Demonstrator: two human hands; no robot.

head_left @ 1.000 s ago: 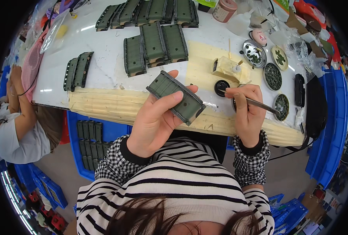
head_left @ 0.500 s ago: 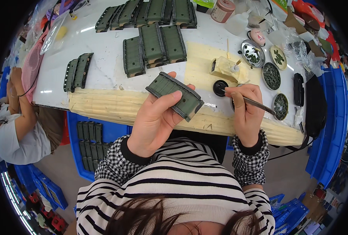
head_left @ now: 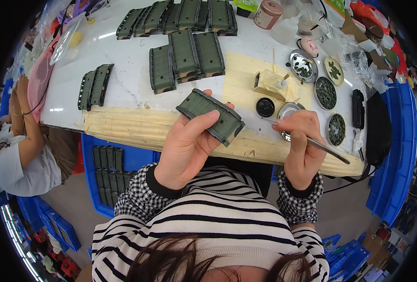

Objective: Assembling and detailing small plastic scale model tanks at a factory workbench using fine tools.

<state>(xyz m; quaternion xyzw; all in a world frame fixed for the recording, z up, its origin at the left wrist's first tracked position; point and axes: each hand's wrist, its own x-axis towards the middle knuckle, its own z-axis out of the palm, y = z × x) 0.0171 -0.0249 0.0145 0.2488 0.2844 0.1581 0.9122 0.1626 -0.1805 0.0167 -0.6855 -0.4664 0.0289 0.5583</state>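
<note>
My left hand [head_left: 185, 145] is closed round a green casing [head_left: 211, 116] with dark ridged long edges and a camouflage-patterned end, tilted, thumb across its face. In my right hand [head_left: 304, 148] is a slim pair of metal tweezers [head_left: 328, 150], pinched between thumb and fingers. The tip points left, just below a small round black pot [head_left: 265, 107]. Partly behind my right fingers sits a round silver tin [head_left: 288, 110]. Close by on the right, a tin of small dark green pieces [head_left: 336, 129] and another such tin [head_left: 325, 93] stand on the table.
Similar casings [head_left: 185, 55] lie grouped at the back, with two more casings [head_left: 95, 87] at left. A tape-wrapped block [head_left: 269, 83] stands beyond the pot. A blue bin [head_left: 92, 183] of casings is below the table edge. Another person's arm [head_left: 26, 134] is at far left.
My right hand has drawn slightly toward me and right, taking the tweezers' tip off the black pot and uncovering the silver tin. My left hand stays nearly still with the casing.
</note>
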